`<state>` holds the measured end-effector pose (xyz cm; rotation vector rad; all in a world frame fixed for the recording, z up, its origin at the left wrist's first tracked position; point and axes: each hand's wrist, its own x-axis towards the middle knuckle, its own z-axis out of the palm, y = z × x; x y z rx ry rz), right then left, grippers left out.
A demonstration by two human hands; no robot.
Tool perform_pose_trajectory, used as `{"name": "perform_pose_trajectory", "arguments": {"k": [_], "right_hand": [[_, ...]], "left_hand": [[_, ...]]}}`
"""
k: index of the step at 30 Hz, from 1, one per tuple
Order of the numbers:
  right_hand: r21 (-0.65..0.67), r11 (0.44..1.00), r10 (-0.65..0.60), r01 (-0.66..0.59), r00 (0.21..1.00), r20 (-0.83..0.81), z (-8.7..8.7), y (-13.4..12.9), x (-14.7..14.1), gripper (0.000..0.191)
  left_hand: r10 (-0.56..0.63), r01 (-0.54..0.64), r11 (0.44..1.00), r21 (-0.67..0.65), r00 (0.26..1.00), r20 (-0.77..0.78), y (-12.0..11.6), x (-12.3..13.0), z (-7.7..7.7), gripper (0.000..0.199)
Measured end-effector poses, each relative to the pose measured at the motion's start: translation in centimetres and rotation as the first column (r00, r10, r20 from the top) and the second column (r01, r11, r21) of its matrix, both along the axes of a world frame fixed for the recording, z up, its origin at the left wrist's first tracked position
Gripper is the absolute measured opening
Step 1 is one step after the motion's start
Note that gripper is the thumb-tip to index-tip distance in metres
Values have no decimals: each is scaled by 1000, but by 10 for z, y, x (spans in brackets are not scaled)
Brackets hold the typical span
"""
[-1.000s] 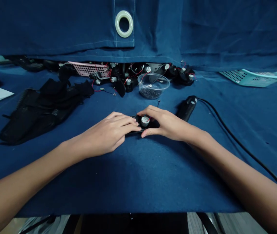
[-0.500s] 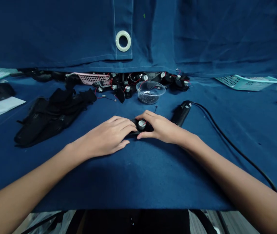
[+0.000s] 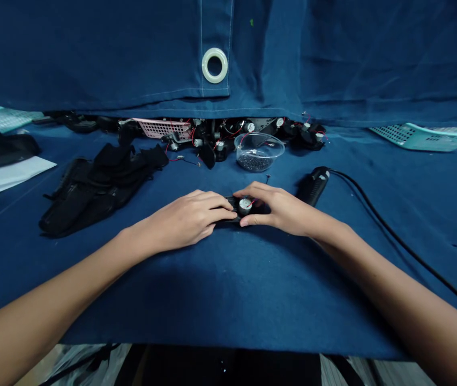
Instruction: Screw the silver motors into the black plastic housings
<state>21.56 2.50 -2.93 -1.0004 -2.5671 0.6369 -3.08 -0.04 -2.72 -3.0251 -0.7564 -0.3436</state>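
Here we are at the centre of the blue cloth counter (image 3: 228,289), and the left hand (image 3: 184,217) is pressed down over a black plastic bar (image 3: 231,203), fingers laid across it. The right hand (image 3: 280,206) is clamped on from the other side, thumb and fingers closing around the bar beside a small silver motor (image 3: 245,204) with a red wire (image 3: 253,202) at its edge. Both hands are gripping, nothing let go! Compared with half a second ago, they sit the same way on the bar; the view has only shifted a touch.

At 12 o'clock, a clear plastic bowl (image 3: 257,151) of black granules, with wired parts (image 3: 220,134) heaped behind it. At 2 o'clock, a black corded handheld tool (image 3: 313,186), any markings too small to read. At 10 o'clock, a heap of black fabric (image 3: 105,193). Far back, a blue curtain (image 3: 292,59) with a pale grommet (image 3: 214,65) hangs down over the counter's rear edge.
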Motion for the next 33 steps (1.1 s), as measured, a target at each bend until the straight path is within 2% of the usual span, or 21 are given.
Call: {"name": "perform_pose_trajectory", "arguments": {"k": [9,16,23,29,33], "right_hand": [[-4,1000,7,-7,1000,4,0,1,2,61],[-1,999,-42,43,990,134,-1,-3,2,66],[19,1000,-22,20,996,87,-10,0,-4,61],[-58,998,-36,38,999,34,-3,-4,1,61],[0,1000,-19,19,999,33,-3,-2,0,56]], "left_hand": [[-8,9,1000,-26,1000,26,1,-1,1,44],[-13,13,1000,-18,1000,22,1,-2,-1,45],[2,-1,1000,-30,1000,30,1,0,-2,45],[6,-6,999,-32,1000,6,1,-1,-1,41],[9,-9,1000,-16,1000,2,0,0,-1,40]]}}
